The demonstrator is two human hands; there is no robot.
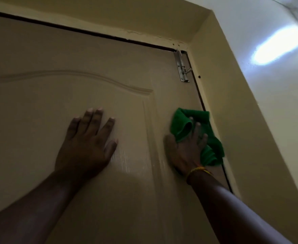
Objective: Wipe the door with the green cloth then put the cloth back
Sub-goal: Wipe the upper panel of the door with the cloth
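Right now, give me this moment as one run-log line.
phase: wiping | right hand: pressing green cloth on door right edge | left hand: flat on door panel, empty | latch: above cloth | cloth not returned

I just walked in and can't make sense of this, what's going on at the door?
A person is wiping a cream-coloured panelled door. The right hand presses a bunched green cloth against the door's right edge, close to the frame. The left hand lies flat and open on the raised panel, holding nothing. A silver metal latch bolt sits higher up, near the top corner, untouched. The cloth has not yet been put back.
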